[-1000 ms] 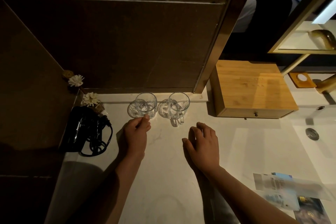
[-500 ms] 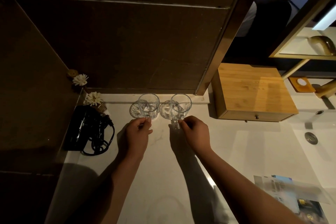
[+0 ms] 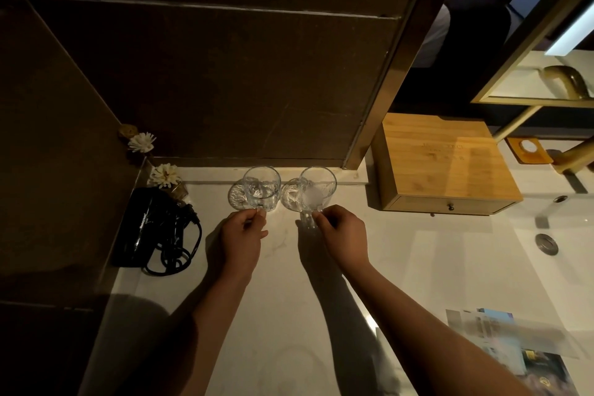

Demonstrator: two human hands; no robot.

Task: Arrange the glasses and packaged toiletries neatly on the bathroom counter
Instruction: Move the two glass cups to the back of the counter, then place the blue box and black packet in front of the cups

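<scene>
Two empty glasses [image 3: 261,187] side by side on the counter [image 3: 418,251], handles pinched in left hand [image 3: 241,239] and right hand [image 3: 344,233] fingers

Two clear glasses [image 3: 261,188] cast lacy white light patterns on the pale marbled counter [image 3: 289,283], beside a black hair dryer [image 3: 148,228], white flowers [image 3: 164,175] and honey-coloured wooden box [image 3: 443,164].

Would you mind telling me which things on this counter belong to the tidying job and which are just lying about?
Part of the job: left glass, pinched by the left hand; right glass, pinched by the right hand; packaged items at the counter's near right.

Lying about: hair dryer, flowers, wooden box.
</scene>
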